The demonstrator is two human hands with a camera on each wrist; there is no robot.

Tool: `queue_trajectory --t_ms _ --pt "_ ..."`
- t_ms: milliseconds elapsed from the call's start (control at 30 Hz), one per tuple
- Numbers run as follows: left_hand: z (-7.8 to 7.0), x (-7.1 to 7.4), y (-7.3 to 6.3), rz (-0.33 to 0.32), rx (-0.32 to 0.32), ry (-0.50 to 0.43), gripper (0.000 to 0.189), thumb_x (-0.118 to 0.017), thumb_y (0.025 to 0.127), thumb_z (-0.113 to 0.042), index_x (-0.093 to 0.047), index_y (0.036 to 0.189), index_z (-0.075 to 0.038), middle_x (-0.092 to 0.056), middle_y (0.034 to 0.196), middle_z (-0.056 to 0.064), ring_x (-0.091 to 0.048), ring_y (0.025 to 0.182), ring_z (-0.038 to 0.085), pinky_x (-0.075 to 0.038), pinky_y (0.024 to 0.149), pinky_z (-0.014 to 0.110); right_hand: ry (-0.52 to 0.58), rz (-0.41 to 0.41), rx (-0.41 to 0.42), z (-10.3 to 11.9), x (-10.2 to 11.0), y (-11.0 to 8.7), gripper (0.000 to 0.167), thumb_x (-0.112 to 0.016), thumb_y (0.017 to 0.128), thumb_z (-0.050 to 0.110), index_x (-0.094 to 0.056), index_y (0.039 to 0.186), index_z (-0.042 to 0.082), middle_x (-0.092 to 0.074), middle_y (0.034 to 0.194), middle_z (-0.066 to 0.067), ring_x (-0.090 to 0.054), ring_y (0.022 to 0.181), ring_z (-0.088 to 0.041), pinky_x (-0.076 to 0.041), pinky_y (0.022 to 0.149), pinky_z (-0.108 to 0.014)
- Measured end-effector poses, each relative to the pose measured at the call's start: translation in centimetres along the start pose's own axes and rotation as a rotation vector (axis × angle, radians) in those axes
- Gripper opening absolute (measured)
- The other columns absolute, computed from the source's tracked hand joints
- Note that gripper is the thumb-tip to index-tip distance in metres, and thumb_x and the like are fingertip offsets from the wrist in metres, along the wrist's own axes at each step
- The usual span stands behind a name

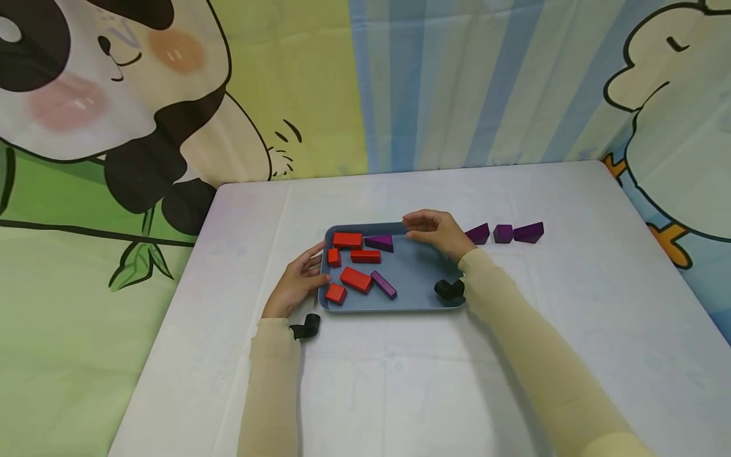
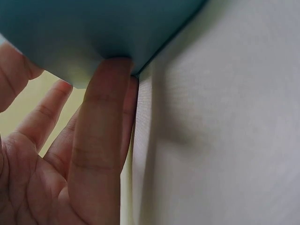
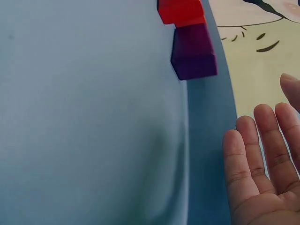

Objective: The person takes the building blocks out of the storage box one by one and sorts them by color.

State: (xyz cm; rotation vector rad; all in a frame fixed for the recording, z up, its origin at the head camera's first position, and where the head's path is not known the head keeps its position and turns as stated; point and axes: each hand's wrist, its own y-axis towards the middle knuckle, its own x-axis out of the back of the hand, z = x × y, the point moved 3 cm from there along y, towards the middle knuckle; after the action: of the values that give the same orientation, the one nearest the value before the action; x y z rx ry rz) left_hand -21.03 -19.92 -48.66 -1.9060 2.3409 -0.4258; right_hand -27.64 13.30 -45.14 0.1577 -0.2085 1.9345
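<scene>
A blue-grey tray (image 1: 422,273) lies on the white table. My left hand (image 1: 297,279) is at its left edge, fingers extended and touching the outside of the tray wall (image 2: 70,37). My right hand (image 1: 436,233) hovers over the tray's far right rim, fingers extended, holding nothing. Several red blocks (image 1: 356,280) sit in the tray's left part. Beside them are a purple wedge block (image 1: 379,242) and a thin purple bar (image 1: 384,285). In the right wrist view, a purple block (image 3: 194,51) stands by the rim, next to a red block (image 3: 183,10).
To the right of the tray, a purple block (image 1: 478,233) partly behind the right arm, a purple cube (image 1: 503,233) and a purple wedge (image 1: 528,232) lie in a row on the table (image 1: 388,381). A cartoon-printed cloth (image 1: 308,76) hangs behind the table. Each wrist carries a black device.
</scene>
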Motion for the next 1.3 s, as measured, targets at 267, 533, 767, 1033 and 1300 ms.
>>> queue_trajectory --t_ms 267,533,767,1033,1300 --pt "0.0 -0.1 -0.1 0.009 -0.005 -0.007 0.082 -0.07 0.097 0.008 -0.041 0.169 -0.016 -0.043 0.166 0.025 -0.051 0.148 0.04 -0.056 0.103 0.032 0.007 0.031 -0.059 -0.4 -1.4 0.7 0.045 -0.072 0.103 0.002 -0.061 0.145 -0.008 -0.061 0.149 -0.027 -0.06 0.136 -0.04 -0.047 0.116 -0.05" --pt "0.0 0.0 0.1 0.006 0.0 -0.002 0.082 -0.07 0.096 0.008 -0.041 0.169 -0.017 -0.043 0.166 0.025 -0.051 0.148 0.04 -0.056 0.104 0.033 -0.001 0.058 -0.089 -1.1 -2.2 1.4 0.046 -0.072 0.102 0.0 -0.06 0.146 -0.008 -0.06 0.15 -0.026 -0.059 0.138 -0.041 -0.046 0.117 -0.051" --pt "0.0 0.1 0.1 0.001 0.004 -0.003 0.082 -0.07 0.096 0.008 -0.041 0.169 -0.017 -0.044 0.166 0.024 -0.051 0.148 0.04 -0.057 0.102 0.032 -0.086 0.068 -0.115 -1.1 -3.0 1.8 0.05 -0.076 0.1 0.001 -0.062 0.147 -0.005 -0.061 0.15 -0.024 -0.059 0.139 -0.039 -0.046 0.117 -0.049" --pt "0.2 0.0 0.1 0.024 -0.055 -0.017 0.084 -0.069 0.094 0.012 -0.039 0.169 -0.011 -0.044 0.163 0.029 -0.052 0.145 0.045 -0.056 0.093 0.022 -0.231 0.027 -0.12 -1.1 -3.4 1.9 0.046 -0.082 0.097 0.005 -0.07 0.141 -0.001 -0.067 0.144 -0.02 -0.064 0.132 -0.036 -0.05 0.112 -0.047" --pt "0.1 0.0 0.0 0.028 -0.048 -0.011 0.083 -0.069 0.095 0.011 -0.039 0.169 -0.011 -0.043 0.164 0.028 -0.051 0.147 0.044 -0.056 0.094 0.023 -0.222 0.016 -0.113 -0.8 -3.2 1.6 0.039 -0.079 0.098 0.004 -0.072 0.136 -0.001 -0.072 0.133 -0.022 -0.067 0.121 -0.035 -0.053 0.105 -0.045"
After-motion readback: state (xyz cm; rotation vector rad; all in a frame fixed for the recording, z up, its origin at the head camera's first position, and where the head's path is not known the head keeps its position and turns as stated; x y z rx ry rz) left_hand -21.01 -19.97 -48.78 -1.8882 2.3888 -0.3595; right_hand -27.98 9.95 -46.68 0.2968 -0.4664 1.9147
